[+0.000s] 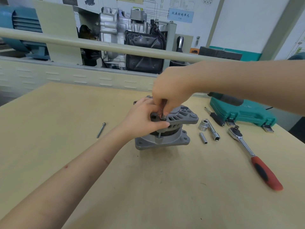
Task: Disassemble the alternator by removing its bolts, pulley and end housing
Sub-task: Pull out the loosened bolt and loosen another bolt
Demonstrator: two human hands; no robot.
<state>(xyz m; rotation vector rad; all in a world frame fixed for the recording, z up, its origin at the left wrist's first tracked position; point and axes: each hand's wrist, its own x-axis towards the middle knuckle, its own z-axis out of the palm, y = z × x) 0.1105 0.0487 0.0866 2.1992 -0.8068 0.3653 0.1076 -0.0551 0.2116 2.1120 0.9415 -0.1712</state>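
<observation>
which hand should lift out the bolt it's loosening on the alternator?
Right hand: its fingers already pinch the bolt. Left hand grips the alternator housing and should keep steadying it.

Grey alternator [166, 128] with a dark band round its middle, on a pale tan table [66, 113]; silver bolt [101, 130] and silver sockets [203, 124]; ratchet [254, 156] chrome with a red-and-black handle; teal case [242, 113] with silver latches; black-handled driver [217, 119]
</observation>
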